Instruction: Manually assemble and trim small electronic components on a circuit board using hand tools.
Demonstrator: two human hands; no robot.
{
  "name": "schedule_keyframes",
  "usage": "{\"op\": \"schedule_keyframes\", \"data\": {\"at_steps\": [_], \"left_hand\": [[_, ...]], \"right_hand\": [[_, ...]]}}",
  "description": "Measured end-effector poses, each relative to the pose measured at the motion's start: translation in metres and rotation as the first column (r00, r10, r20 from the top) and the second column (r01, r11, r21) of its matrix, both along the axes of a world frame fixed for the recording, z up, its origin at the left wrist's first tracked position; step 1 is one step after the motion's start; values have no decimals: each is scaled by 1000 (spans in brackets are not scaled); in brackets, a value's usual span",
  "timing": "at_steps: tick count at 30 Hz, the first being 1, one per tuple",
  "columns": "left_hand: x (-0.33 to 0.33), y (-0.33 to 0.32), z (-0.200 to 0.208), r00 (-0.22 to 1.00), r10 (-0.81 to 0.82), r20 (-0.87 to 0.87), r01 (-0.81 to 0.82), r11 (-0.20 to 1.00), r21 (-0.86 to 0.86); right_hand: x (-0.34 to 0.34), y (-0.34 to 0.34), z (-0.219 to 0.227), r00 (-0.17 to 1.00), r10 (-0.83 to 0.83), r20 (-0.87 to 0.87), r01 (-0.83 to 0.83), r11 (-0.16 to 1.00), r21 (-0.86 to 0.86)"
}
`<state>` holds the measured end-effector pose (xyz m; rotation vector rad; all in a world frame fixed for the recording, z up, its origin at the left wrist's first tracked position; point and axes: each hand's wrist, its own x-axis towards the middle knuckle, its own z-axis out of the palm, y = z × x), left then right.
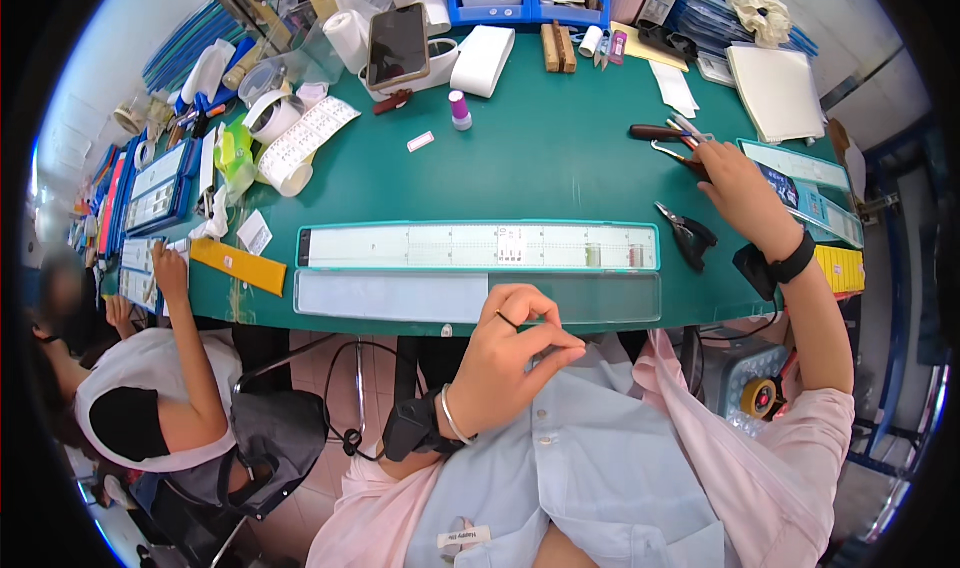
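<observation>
My left hand [510, 353] is raised in front of my shirt, thumb and fingertips pinched together; whatever they may hold is too small to make out. Just beyond it lies a long flat case [450, 248] with a teal rim, its clear lid [390, 296] folded down toward me. White lined strips and a few small pieces show inside. At the right, my right hand [745, 193] closes over a thin tool with a bent metal tip [665, 150]; the fingers partly hide it. Beside it lies a dark-handled tool [655, 131]. Black pliers [688, 236] rest nearer me.
A phone [398, 46] leans on a white container at the back. A purple-capped bottle [460, 110] and a small label [421, 142] lie on the green mat. More flat cases [825, 213] and a notepad [775, 93] are at right. A co-worker's hand [170, 268] works at left, near a yellow strip [238, 266].
</observation>
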<state>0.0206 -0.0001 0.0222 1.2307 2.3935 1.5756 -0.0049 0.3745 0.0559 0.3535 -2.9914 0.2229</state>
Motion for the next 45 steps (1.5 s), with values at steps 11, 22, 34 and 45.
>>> {"op": "schedule_keyframes", "data": {"at_steps": [11, 22, 34, 45], "left_hand": [[3, 0, -3, 1000, 19, -24, -20, 1000, -16], [-4, -4, -4, 999, 50, 1, -50, 998, -32], [-9, -3, -2, 997, 64, -52, -65, 998, -10], [-7, 4, -14, 998, 45, -50, -49, 996, -72]], "right_hand": [[15, -47, 37, 990, -73, -120, 72, 997, -18], [36, -116, 60, 904, 400, 153, -392, 916, -84], [78, -101, 25, 589, 393, 706, 594, 383, -708], [100, -118, 3, 426, 470, 773, 866, 35, -499]]}}
